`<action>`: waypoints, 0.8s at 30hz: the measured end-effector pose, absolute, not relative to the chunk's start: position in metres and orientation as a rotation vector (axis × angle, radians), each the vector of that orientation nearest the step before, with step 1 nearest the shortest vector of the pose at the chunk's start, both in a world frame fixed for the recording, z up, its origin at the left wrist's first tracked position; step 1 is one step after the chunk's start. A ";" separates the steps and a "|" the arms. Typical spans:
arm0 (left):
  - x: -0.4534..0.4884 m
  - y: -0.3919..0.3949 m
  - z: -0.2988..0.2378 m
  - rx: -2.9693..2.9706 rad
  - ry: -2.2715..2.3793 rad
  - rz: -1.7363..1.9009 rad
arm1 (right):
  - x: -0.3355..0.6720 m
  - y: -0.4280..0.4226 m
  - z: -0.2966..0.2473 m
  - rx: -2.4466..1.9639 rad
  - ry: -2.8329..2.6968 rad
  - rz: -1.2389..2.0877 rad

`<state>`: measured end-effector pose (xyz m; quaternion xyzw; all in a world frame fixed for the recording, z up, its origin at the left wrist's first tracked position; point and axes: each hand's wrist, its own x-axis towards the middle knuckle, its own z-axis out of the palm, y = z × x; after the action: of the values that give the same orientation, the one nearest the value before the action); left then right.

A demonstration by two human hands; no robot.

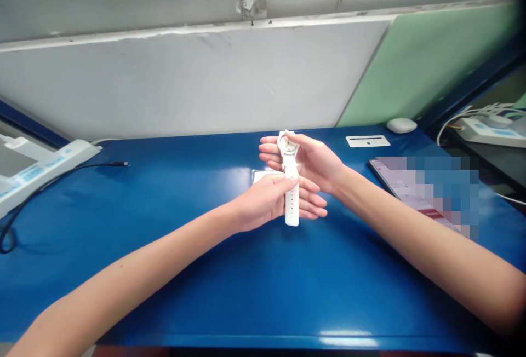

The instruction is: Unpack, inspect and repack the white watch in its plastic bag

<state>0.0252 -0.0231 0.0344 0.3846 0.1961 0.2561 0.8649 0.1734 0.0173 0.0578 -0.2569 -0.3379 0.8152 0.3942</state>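
A white wristwatch (292,203) is stretched out between both hands above the blue table (197,286), its strap unfastened. My left hand (271,198) pinches the holed part of the strap, thumb on top and fingers extended beneath it. Farther off, my right hand (314,157) holds the end with the round dial, its thumb resting on the face and its fingers behind. The strap's holed end hangs toward me. Partly hidden behind my left hand, a pale flat object (258,175) lies on the table; I cannot make out its kind.
At the right lie a phone (388,175), a white card (367,142) and a rounded white case (401,125). A power strip (61,162) and a black cable (84,166) are at the left. Another power strip (489,132) stands far right. A grey panel (172,83) closes the back.
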 end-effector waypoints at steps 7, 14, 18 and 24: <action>0.026 -0.024 0.039 0.778 0.470 0.544 | 0.178 0.016 0.063 -0.614 -1.008 2.040; 0.025 -0.024 0.043 0.779 0.466 0.529 | 0.179 0.020 0.064 -0.674 -0.978 2.013; 0.026 -0.025 0.045 0.771 0.469 0.528 | 0.179 0.020 0.066 -0.671 -0.952 2.040; 0.027 -0.024 0.042 0.757 0.479 0.540 | 0.182 0.019 0.065 -0.626 -0.990 2.031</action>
<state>0.0273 -0.0242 0.0425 0.3613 0.2285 0.2580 0.8664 0.1816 0.0188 0.0649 -0.2463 -0.3891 0.7984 0.3880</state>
